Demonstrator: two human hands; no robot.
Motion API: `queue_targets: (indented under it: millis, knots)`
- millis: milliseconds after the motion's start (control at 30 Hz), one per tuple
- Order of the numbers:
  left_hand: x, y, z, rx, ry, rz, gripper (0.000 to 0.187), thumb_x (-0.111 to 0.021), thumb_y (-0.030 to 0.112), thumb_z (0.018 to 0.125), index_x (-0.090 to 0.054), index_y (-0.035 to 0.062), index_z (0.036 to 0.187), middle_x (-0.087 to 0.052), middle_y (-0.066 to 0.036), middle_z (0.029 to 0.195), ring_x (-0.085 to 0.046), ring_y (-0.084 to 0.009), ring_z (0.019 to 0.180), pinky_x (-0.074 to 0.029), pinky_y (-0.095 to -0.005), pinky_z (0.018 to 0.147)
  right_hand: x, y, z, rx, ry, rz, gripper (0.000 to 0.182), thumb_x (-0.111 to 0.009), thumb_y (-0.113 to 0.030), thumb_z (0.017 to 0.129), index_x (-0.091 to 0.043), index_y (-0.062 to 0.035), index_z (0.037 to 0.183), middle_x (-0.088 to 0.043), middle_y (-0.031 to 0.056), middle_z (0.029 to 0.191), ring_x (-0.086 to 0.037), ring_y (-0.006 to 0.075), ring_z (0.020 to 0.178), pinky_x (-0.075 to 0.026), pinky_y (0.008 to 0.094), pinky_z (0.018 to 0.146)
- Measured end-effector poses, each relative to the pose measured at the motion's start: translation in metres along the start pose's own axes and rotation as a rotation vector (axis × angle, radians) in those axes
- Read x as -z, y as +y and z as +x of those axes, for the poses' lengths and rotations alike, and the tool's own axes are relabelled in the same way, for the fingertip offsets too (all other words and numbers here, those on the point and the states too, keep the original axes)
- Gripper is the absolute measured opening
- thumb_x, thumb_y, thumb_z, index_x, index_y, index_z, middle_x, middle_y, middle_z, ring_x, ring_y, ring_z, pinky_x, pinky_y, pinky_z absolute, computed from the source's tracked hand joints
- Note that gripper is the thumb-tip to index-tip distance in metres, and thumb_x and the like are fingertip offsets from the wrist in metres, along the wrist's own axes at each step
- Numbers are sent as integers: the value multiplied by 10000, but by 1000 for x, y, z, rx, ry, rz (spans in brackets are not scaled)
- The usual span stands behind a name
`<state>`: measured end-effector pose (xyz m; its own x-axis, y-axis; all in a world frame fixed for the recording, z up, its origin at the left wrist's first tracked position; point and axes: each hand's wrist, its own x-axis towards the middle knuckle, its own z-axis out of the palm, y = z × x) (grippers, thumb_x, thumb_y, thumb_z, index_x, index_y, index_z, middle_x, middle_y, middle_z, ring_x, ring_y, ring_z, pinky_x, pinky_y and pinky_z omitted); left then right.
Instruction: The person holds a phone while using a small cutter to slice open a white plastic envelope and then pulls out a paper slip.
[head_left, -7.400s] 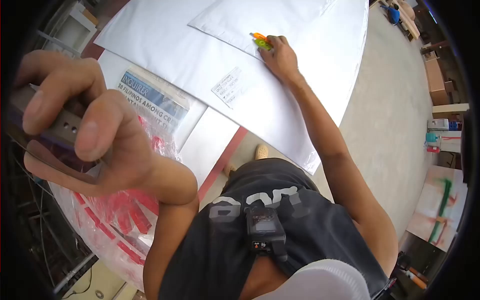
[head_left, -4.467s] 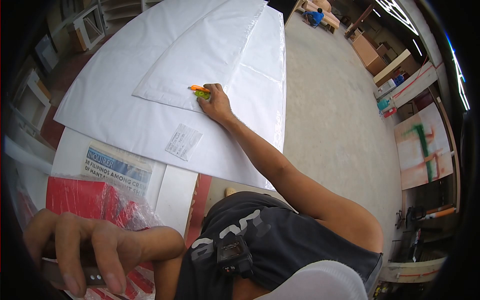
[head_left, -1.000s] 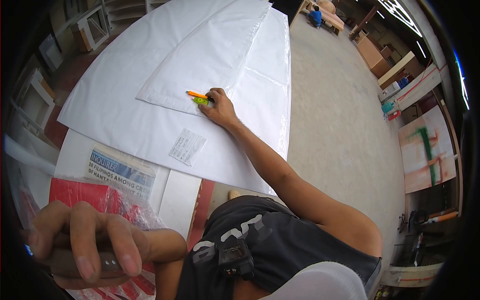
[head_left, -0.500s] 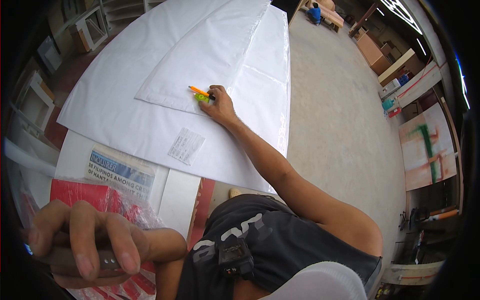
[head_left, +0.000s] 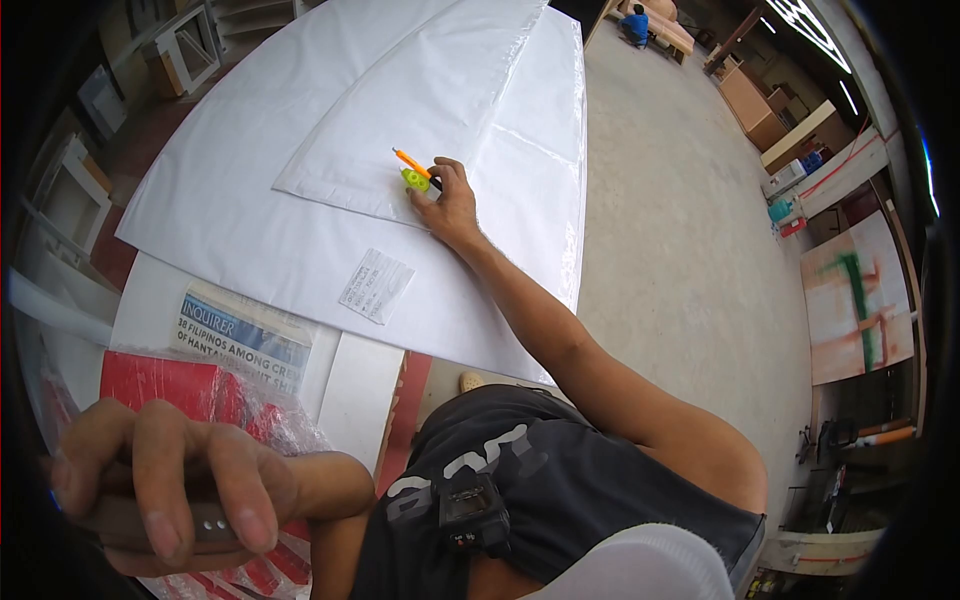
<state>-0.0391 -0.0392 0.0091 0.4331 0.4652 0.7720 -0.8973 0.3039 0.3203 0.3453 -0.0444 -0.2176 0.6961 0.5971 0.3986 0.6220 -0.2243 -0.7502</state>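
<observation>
My right hand [head_left: 453, 205] pinches a slim orange pen-like tool [head_left: 412, 162] with a black end, and a small lime-green object [head_left: 413, 180] whose kind I cannot tell. Both are over a folded white sheet [head_left: 370, 130] wrapped in clear plastic. Nearer my body, a slip of paper with handwriting [head_left: 376, 286] lies on the white surface. Close to the camera at the lower left, my left hand [head_left: 170, 480] curls its fingers round a dark grey-brown object [head_left: 205, 522] with two pale dots.
A newspaper [head_left: 240, 335] and a plastic-wrapped red item [head_left: 160, 385] lie left of my body. A small black camera [head_left: 472, 512] hangs on my chest. Concrete floor [head_left: 680, 230] stretches to the right, a paint-marked panel [head_left: 858, 300] beyond it. A person in blue [head_left: 635, 25] crouches far off.
My right hand has shifted slightly to the right and away from me, and the orange tool in it now tilts more steeply. My left hand keeps its hold almost unmoved.
</observation>
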Motion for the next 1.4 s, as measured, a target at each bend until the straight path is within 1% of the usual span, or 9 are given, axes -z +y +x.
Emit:
queue_targets:
  millis: [67,133,233,367,567,633,867,1067,1400]
  knots:
    - [-1,0,1,28,11,-12,284,-609,84,921,-515,-24,1167,-470,-95,1392,-591,-201,1063,-645,-416,722,-2,4,1,28,71,61,505,-807,-315,841,-659,30,1180,-586,171,1351,-672,306,1110,-552,390,948]
    - [-3,-1,2,28,12,-13,286,-611,85,925,-516,-18,1175,-475,-95,1384,-594,-206,1062,-645,-419,727,-3,5,5,-12,-112,-134,495,-821,-303,836,-662,18,1178,-592,173,1329,-672,310,1101,-558,393,932]
    - [-23,-36,19,28,44,24,290,-612,86,930,-516,-10,1186,-483,-95,1372,-599,-213,1061,-644,-424,736,-3,7,5,13,-99,-104,482,-810,-283,833,-651,33,1160,-584,183,1313,-658,348,1107,-539,415,977]
    - [-18,-37,23,34,124,128,294,-614,88,938,-517,1,1201,-493,-95,1356,-606,-223,1059,-642,-430,748,-2,3,4,58,-84,-136,450,-801,-273,829,-686,48,1123,-615,191,1279,-671,342,1095,-557,415,937]
    - [-4,-31,29,44,154,164,302,-617,90,949,-517,17,1224,-508,-95,1332,-616,-237,1057,-641,-439,765,-5,10,5,83,-48,7,506,-813,-285,848,-666,22,1222,-621,170,1305,-670,307,1111,-550,382,937]
    - [-2,-34,32,49,157,157,305,-618,91,952,-518,23,1231,-513,-95,1324,-619,-242,1056,-640,-443,771,-1,4,6,21,-170,-93,560,-812,-319,847,-649,13,1267,-608,172,1322,-666,301,1120,-547,382,944]
    - [-4,-34,31,44,140,130,315,-622,94,965,-519,42,1258,-531,-94,1296,-631,-258,1053,-638,-453,791,6,-13,3,-87,-155,-110,596,-803,-362,839,-655,13,1278,-583,163,1367,-665,303,1131,-544,390,960]
    - [-10,-34,26,35,111,78,325,-625,96,976,-520,58,1281,-547,-94,1272,-641,-273,1051,-636,-463,808,0,0,2,23,-165,-85,488,-785,-325,816,-727,-43,1210,-578,159,1397,-655,304,1175,-532,375,1004]
    - [-8,-13,11,26,-9,-47,343,-630,100,994,-521,86,1318,-572,-94,1232,-658,-296,1047,-633,-478,837,3,-2,2,35,-185,-108,538,-739,-330,810,-718,-19,1249,-566,179,1416,-658,327,1185,-528,393,1024]
